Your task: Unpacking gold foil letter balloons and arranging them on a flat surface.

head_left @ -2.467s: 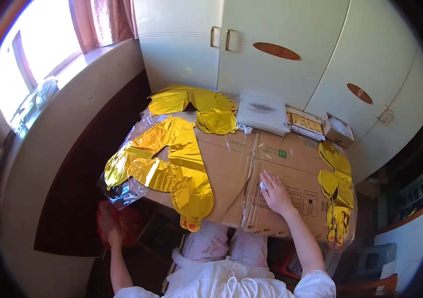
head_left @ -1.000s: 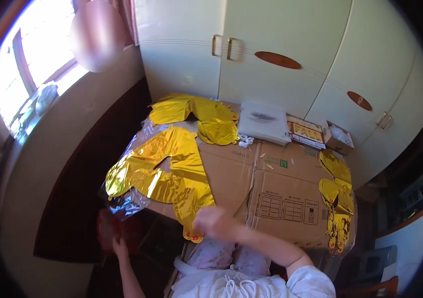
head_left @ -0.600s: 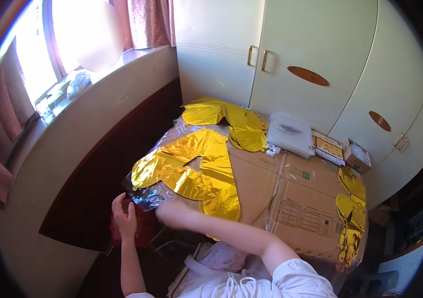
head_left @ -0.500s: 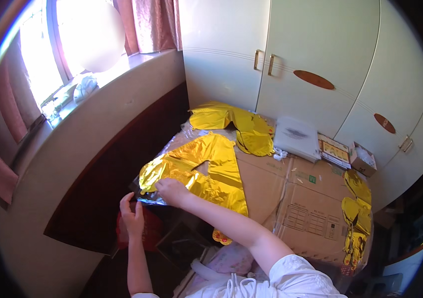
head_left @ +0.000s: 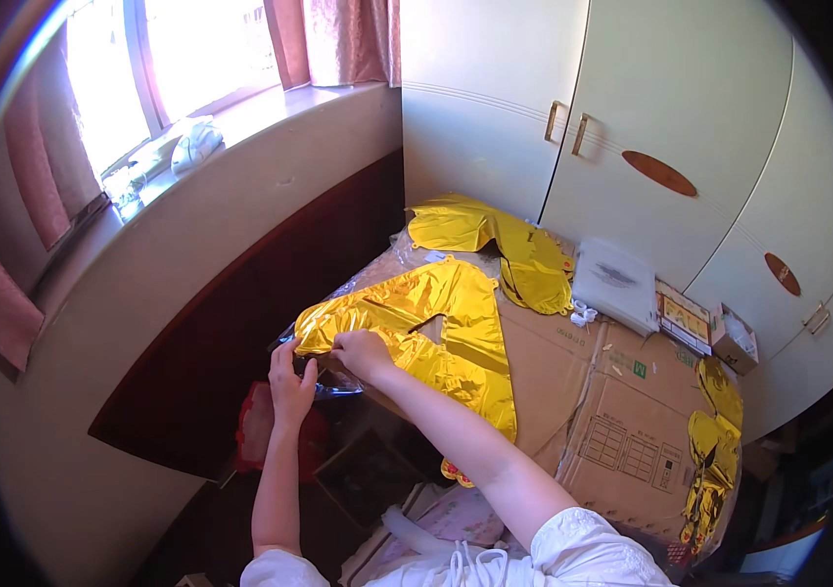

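A flat gold foil balloon with a triangular hole lies across the left part of the cardboard, its rounded corner lifted near the table's edge. My right hand is closed at its near-left edge, fingers pinching the foil; the fingertips are partly hidden. Beside that corner, my left hand is raised with thumb and fingers apart, the fingertips at the foil's edge. Clear shiny film shows beneath the right hand.
More flat gold foil balloons lie at the back and on the right edge of the cardboard. A white flat box and a small open box stand by the wardrobe. A red bag sits below left.
My left hand has come up to the balloon's corner. The right hand stays at the foil's edge, and the corner's foil has shifted. The view has swung slightly left.
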Action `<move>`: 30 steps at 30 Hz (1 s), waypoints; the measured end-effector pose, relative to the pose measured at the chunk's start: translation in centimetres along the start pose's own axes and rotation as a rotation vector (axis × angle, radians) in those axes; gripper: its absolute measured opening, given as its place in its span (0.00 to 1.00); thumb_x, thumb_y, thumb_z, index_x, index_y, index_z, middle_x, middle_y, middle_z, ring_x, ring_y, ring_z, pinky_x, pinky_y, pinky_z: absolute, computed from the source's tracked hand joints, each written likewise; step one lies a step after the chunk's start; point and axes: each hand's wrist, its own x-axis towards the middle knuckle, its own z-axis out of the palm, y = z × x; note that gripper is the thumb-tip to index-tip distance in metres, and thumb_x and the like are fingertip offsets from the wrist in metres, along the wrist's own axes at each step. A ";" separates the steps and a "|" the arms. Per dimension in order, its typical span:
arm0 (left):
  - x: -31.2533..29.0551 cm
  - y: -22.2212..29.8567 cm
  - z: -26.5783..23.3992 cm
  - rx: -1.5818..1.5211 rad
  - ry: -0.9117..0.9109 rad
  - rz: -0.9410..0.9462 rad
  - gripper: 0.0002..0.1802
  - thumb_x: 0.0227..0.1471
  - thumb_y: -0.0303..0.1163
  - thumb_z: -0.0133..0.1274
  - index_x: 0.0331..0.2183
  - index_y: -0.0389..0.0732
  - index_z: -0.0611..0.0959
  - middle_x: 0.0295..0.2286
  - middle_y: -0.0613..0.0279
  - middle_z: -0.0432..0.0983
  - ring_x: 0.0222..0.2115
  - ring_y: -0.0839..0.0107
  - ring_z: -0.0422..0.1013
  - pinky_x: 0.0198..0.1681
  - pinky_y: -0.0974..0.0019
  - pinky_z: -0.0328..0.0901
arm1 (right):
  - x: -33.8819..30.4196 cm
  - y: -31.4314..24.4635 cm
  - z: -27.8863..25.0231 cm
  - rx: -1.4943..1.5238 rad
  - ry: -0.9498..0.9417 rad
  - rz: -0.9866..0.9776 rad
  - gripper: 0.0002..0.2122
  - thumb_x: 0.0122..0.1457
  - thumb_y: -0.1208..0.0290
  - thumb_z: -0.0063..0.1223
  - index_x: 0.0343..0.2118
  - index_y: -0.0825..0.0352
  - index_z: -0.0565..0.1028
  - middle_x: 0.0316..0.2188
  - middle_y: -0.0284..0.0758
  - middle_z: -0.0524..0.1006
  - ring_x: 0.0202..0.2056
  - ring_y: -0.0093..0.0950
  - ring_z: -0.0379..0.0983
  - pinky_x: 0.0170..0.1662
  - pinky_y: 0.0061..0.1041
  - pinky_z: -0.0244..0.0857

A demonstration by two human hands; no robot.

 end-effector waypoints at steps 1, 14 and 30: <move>0.3 -0.1 0.3 -0.018 0.003 0.001 0.22 0.45 0.25 0.56 0.45 0.36 0.73 0.41 0.49 0.71 0.44 0.53 0.68 0.49 0.58 0.63 | 0.0 0.3 0.0 0.033 0.059 0.023 0.07 0.50 0.65 0.55 0.27 0.62 0.79 0.25 0.41 0.79 0.30 0.39 0.77 0.34 0.36 0.69; 0.9 -2.1 1.5 -0.022 -0.123 -0.081 0.24 0.42 0.21 0.57 0.45 0.36 0.71 0.40 0.51 0.70 0.42 0.57 0.71 0.45 0.58 0.66 | 0.0 3.6 -0.2 0.304 0.139 -0.110 0.18 0.45 0.63 0.65 0.39 0.65 0.78 0.34 0.40 0.78 0.35 0.33 0.75 0.41 0.29 0.68; -0.6 -4.5 1.1 0.037 -0.029 -0.098 0.19 0.45 0.26 0.56 0.42 0.37 0.73 0.38 0.51 0.72 0.43 0.53 0.68 0.49 0.56 0.62 | -0.3 1.1 0.9 -0.083 0.079 -0.123 0.07 0.52 0.66 0.52 0.26 0.62 0.78 0.25 0.37 0.78 0.29 0.35 0.77 0.34 0.35 0.70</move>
